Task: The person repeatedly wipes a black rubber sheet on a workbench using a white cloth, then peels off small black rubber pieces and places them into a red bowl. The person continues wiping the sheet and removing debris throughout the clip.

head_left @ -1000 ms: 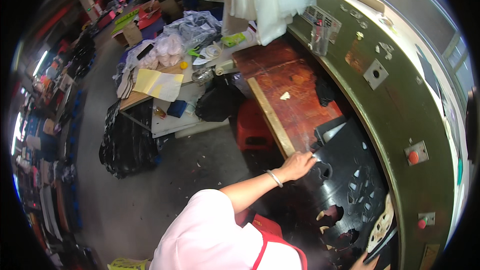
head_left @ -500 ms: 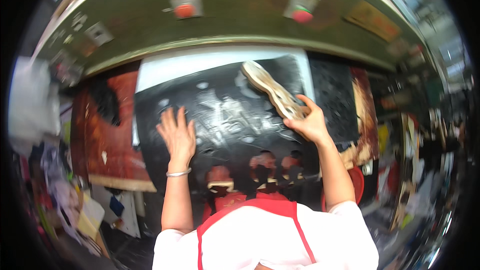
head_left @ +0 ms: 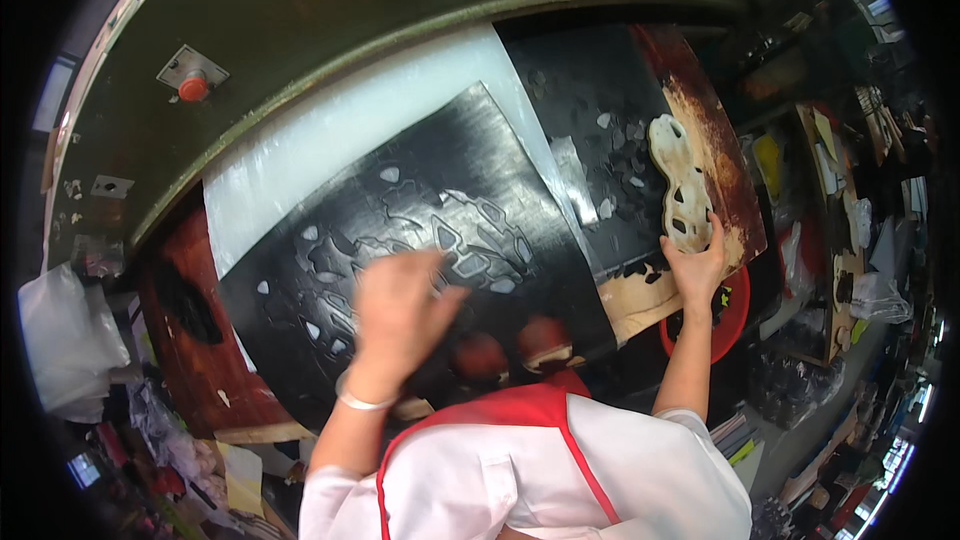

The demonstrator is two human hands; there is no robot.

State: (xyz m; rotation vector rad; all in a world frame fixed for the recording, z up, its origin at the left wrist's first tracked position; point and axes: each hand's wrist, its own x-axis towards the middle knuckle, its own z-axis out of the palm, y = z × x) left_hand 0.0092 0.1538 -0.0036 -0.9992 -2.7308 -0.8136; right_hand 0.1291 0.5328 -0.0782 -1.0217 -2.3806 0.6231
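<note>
Between 2 and 3 o'clock from the middle of the head view, a pale sole-shaped piece (head_left: 682,168) with several holes through it sits over the edge of a dark board (head_left: 570,70); whether it rests there or is lifted, I cannot tell. Its long axis runs nearly from 12 to 6 o'clock, the far end leaning slightly toward 11. The right hand (head_left: 697,270) is much the nearer, gripping the near end between thumb and fingers, so the piece extends toward 12 o'clock from it. From the left hand (head_left: 398,310), well apart, it lies toward 2 o'clock. That hand is over a black sheet (head_left: 470,140) with cut shapes; blur hides whether it touches or holds anything. Beneath the sheet, toward 11 o'clock, shows a white board (head_left: 350,110). Farther out, a green machine beam (head_left: 290,50) arches from 9 to 1 o'clock, while a red bucket (head_left: 733,325) stands between 3 and 4.
</note>
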